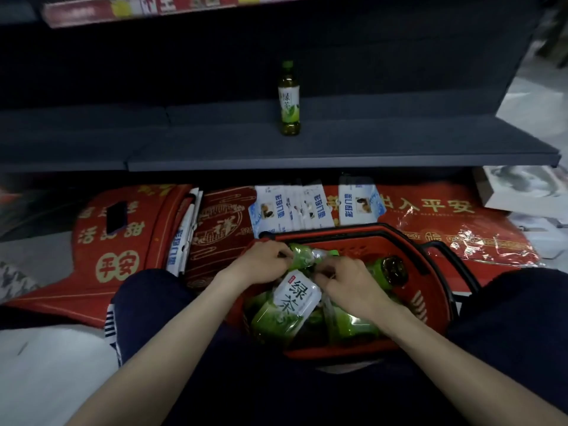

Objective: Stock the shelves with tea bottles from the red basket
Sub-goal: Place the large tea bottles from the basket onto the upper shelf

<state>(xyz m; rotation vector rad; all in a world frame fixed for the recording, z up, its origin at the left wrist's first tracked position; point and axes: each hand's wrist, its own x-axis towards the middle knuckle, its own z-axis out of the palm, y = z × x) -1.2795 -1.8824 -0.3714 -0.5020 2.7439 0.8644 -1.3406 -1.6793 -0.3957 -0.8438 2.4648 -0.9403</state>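
Your left hand [261,261] curls its fingers round a clear plastic tea bottle with a green label [304,256], which lies on its side at the far rim of the red plastic basket [430,302]. Your right hand [344,285] is just beside it, fingers curled down among the bottles; grip cannot be told. A white-labelled tea bottle [292,305] lies just nearer than both hands. Well beyond them, one upright tea bottle [289,99] stands on the dark grey shelf [399,142].

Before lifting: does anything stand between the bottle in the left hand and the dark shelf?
Nothing visible does. The held bottle lies in the red basket; up to the shelf the way is open. One standing bottle occupies mid-shelf, bare board either side.
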